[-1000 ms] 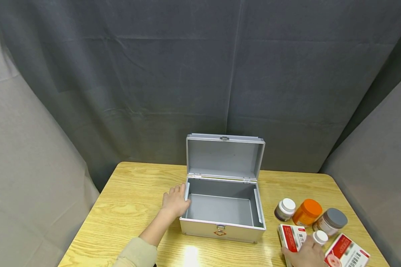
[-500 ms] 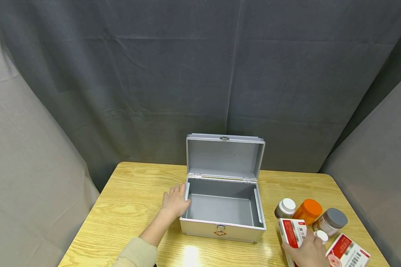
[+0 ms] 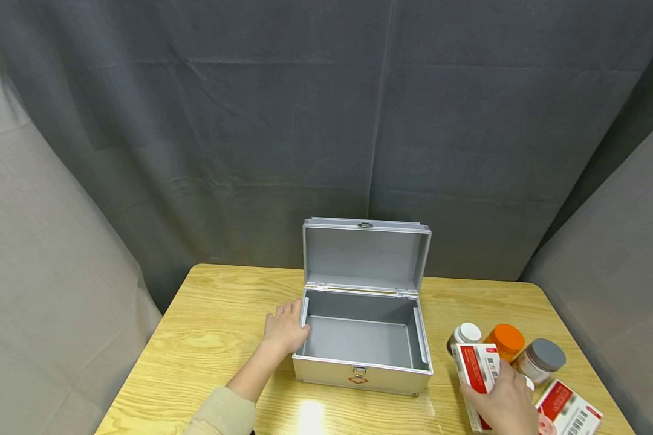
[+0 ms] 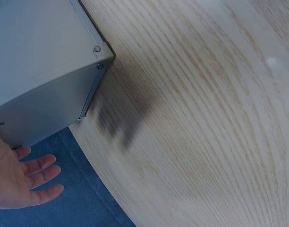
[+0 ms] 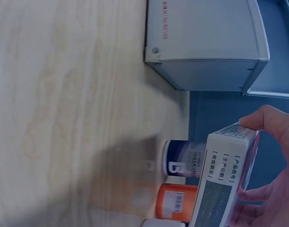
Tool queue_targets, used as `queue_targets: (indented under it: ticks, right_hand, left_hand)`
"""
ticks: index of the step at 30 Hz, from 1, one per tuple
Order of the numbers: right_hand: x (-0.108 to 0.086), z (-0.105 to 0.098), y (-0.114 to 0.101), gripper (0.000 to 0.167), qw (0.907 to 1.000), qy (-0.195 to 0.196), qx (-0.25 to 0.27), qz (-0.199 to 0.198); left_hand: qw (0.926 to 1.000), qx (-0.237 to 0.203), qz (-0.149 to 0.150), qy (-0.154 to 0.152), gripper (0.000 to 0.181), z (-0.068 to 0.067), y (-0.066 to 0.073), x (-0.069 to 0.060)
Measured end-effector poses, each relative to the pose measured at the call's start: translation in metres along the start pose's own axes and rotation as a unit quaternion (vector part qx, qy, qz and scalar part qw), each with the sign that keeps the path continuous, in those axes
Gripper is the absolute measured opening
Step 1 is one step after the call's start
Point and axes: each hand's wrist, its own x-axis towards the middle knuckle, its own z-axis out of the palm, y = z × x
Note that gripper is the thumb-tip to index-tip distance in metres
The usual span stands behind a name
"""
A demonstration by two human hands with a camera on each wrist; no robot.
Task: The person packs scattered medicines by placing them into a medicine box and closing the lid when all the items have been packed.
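My left hand (image 3: 287,329) rests at the left rim of a silver metal first-aid case (image 3: 361,377), whose lid stands raised. Its fingers (image 4: 39,178) look straight and relaxed beside the case wall in the left wrist view; the thumb is hidden there. On the right, my right hand (image 3: 505,403) holds a red and white medicine box (image 3: 474,368) between thumb and fingers. In the right wrist view this box (image 5: 225,161) is tilted and raised above the table. It partly covers the bottles behind it.
Behind the held box stand a white-capped bottle (image 3: 468,332), an orange-capped bottle (image 3: 506,339) and a grey-capped jar (image 3: 545,355). A small white cap (image 3: 529,383) shows beside the right hand. Another medicine box (image 3: 571,411) lies near the right edge of the wooden table (image 3: 239,302).
The right hand has lifted the medicine box from the table, raising it slightly; it now overlaps the white-capped and orange-capped bottles in the head view. The left hand and case stay put.
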Motion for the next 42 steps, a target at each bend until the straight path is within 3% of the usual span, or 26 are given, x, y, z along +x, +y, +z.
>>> queue_targets:
  ticks: [10, 20, 25, 42]
  right_hand:
    - [0.001, -0.013, -0.015, 0.098, 0.9975, 0.049, 0.009, -0.050]
    - [0.007, -0.021, -0.026, 0.099, 0.9962, 0.040, 0.000, -0.077]
    - [0.008, -0.024, -0.033, 0.096, 0.9915, 0.060, 0.003, -0.115]
    - [0.014, -0.035, -0.069, 0.094, 0.9842, 0.055, -0.004, -0.168]
  left_hand:
    - [1.0000, -0.002, 0.003, 0.003, 0.056, 0.000, -0.001, 0.000]
    - [1.0000, -0.002, 0.000, -0.003, 0.057, 0.000, -0.001, 0.000]
    - [1.0000, -0.006, -0.001, -0.008, 0.058, 0.000, -0.001, 0.000]
    - [0.9999, -0.005, -0.002, -0.009, 0.058, 0.001, -0.001, 0.000]
